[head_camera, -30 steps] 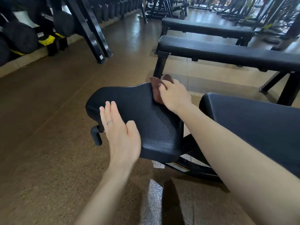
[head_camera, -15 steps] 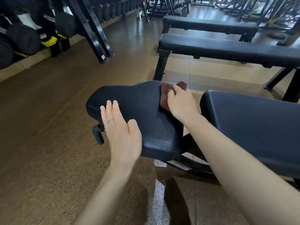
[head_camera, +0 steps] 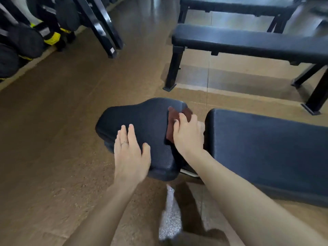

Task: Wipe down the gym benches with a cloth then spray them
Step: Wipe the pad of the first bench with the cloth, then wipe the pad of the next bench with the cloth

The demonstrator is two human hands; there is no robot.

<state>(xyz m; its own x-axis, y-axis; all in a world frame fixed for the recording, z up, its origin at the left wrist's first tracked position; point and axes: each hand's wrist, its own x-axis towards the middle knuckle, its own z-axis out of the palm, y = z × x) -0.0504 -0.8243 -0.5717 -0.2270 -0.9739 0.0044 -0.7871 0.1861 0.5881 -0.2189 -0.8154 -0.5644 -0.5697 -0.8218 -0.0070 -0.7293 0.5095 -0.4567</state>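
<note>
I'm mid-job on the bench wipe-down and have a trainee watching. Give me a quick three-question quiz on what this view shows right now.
1. True or false: the left hand holds the cloth.
2. Which surface is the dark red-brown cloth pressed against? A) the small black textured seat pad B) the long black backrest pad C) the flat black bench behind
3. Fill in: the left hand lies flat on the seat pad's ____ edge, nearest the camera.

Key
1. False: the right hand presses the cloth; the left hand lies open with no grip on anything.
2. A, at the end next to the backrest pad.
3. Near.
</note>
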